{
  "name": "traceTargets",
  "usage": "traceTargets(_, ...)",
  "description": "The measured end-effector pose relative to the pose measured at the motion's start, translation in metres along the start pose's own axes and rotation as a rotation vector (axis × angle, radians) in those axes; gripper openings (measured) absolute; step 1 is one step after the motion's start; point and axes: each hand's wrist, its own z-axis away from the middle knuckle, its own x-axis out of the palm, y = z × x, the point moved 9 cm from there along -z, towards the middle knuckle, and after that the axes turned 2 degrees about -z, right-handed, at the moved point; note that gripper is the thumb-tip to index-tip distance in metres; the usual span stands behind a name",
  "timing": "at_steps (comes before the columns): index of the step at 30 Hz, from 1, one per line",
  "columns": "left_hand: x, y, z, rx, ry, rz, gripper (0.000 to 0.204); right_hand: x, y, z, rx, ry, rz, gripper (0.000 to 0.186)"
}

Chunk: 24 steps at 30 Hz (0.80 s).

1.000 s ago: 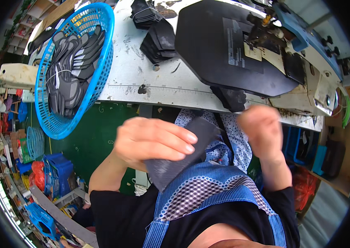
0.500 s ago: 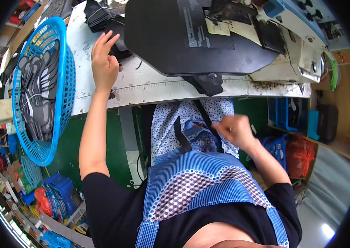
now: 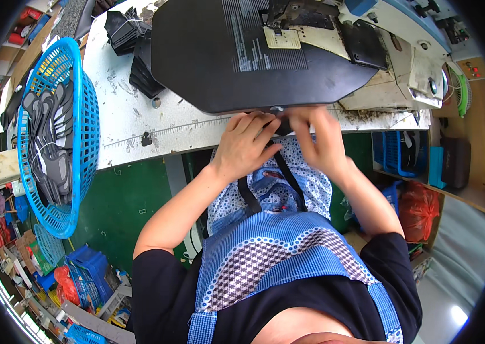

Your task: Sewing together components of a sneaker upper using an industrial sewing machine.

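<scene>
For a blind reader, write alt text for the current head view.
A person's left hand and right hand are close together at black material by the front edge of a white worktable, near the black board of a machine. At left, a blue basket holds dark pieces.

Downward fisheye view from head height

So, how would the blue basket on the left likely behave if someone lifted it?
The blue basket would probably flex a little, since its walls are openwork lattice and look like plastic. It may feel heavier than the basket alone, as many grey-and-black pieces fill it. Those might shift if it tilts, since they overlap in a heap.
</scene>
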Motion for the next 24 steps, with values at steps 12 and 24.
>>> traceTargets(12, -0.151, 0.053, -0.07, 0.034, 0.4, -0.177, 0.054, -0.045, -0.088, -0.06, -0.385, 0.035, 0.324, 0.041)
traceTargets(24, -0.146, -0.009, -0.1, -0.048, 0.113, 0.045, 0.041, -0.03, -0.066, -0.079, -0.208, 0.069, 0.155, 0.047)
